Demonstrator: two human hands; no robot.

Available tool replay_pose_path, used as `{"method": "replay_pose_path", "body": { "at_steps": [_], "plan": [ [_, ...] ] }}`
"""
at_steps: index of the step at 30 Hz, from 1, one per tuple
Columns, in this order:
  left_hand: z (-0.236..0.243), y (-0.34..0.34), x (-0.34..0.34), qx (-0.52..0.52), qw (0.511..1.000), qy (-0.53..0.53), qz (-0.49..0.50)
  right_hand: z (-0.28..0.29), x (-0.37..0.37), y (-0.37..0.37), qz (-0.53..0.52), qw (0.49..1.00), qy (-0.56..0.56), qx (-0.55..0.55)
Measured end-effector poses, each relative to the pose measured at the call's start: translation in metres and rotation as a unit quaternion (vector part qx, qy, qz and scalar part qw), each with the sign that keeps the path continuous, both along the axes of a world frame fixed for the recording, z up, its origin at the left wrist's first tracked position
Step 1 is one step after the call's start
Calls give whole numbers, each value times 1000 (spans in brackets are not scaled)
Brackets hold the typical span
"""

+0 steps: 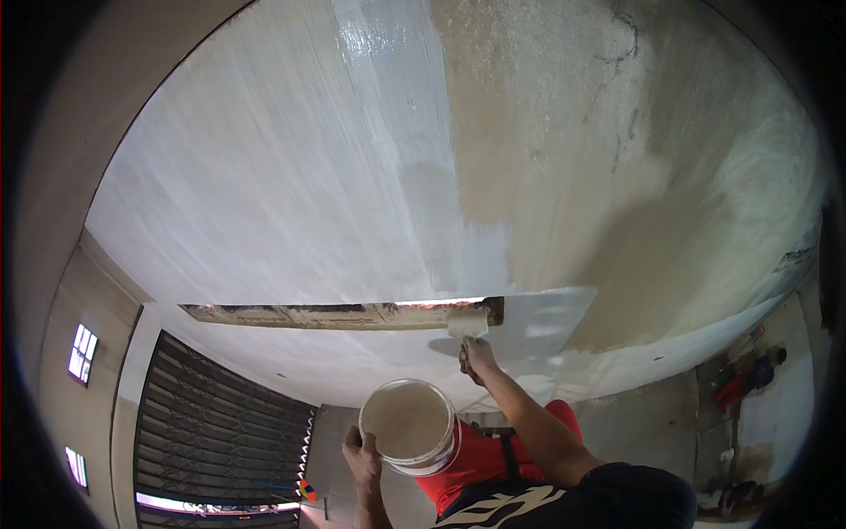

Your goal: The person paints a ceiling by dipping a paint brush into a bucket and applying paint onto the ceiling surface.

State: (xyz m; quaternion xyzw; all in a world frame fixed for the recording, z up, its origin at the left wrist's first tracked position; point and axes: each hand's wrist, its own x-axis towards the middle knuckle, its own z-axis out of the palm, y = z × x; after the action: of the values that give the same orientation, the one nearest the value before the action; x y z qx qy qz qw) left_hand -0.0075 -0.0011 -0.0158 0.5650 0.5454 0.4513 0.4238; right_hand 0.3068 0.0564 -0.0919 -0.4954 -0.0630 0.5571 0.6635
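1. The white bucket (436, 460) was held low before the body, in front of the red trousers (483, 463). It was judged stiff-walled and possibly heavy, since a beige mix (410, 419) seemed to lie inside; its depth could not be told. The rim and the wire handle on the bucket's right side were judged the best places for a hold, though a smeared rim might prove slippery.

2. At the bucket's left side, the rim was grasped by the left hand (360, 454), with the fingers curled and the forearm brought up from below.

3. Beyond the bucket and to its right, the wide brush (468, 323) was gripped in the right hand (477, 360). It was judged light, with a soft head best left free and a stiff handle best held; the handle was mostly hidden by the closed fingers. The right forearm was stretched forward, slanting inward toward the wall.

4. Farther ahead of the bucket, the brush head was seen over the right end of a long slot (335, 319) in the wall (264, 194); whether it was touched could not be told.

5. Well to the bucket's left, a dark folding gate (220, 423) was seen.
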Motion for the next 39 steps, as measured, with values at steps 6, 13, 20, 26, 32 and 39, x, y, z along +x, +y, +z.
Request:
{"method": "replay_pose_path", "body": {
  "at_steps": [6,13,20,26,32,39],
  "plan": [
    [0,3,4,0,1000,11,-5,146,10,38,-15,996,-11,86],
    [7,-3,3,3,1000,-6,-9,168,-19,31,-82,953,-191,218],
    [5,-3,4,-3,999,-49,-14,56,-30,45,-84,991,-75,78],
    [-4,-4,-2,-1,999,-32,1,27,-37,47,-64,998,-8,4],
    [-11,-5,-10,6,1000,-21,12,101,-23,60,-53,993,-88,55],
    [-14,-2,-11,-2,999,-27,16,186,-30,42,-83,930,-256,251]
  ]
}}
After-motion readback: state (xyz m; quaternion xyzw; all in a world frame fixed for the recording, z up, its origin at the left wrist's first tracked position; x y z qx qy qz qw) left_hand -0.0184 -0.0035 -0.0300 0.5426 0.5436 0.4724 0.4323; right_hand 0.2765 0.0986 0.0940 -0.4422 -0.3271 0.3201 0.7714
